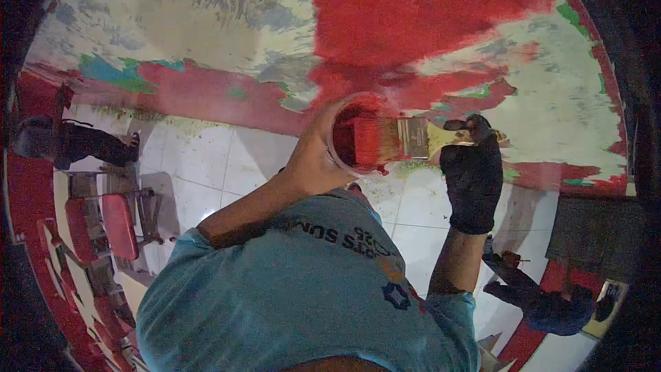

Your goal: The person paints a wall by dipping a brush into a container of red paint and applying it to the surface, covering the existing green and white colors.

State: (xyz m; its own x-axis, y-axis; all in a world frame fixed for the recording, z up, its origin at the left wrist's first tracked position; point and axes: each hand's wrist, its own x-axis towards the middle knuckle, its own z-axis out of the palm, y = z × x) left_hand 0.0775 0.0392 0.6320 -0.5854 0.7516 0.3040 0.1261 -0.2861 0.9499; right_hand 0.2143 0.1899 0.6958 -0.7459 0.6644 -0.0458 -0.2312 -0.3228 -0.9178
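My bare left hand (318, 143) is wrapped round a clear plastic cup (334, 139) with red paint inside. In my right hand (474, 165), which wears a black glove, is a wide flat paintbrush (415, 139), gripped by its pale yellow handle. The brush lies sideways, its red-coated bristles at the mouth of the cup; whether they touch the paint cannot be made out. Ahead stands a wall (186, 7) with patchy cream and grey paint. A large fresh red area (413, 7) covers its upper middle, with ragged red and green patches lower down.
White floor tiles (200, 151) meet the wall's foot, with paint flecks along the edge. Red-seated chairs (118, 226) crowd the left side. One person in dark clothes (89, 145) is at the far left, and another (544, 303) is at the lower right.
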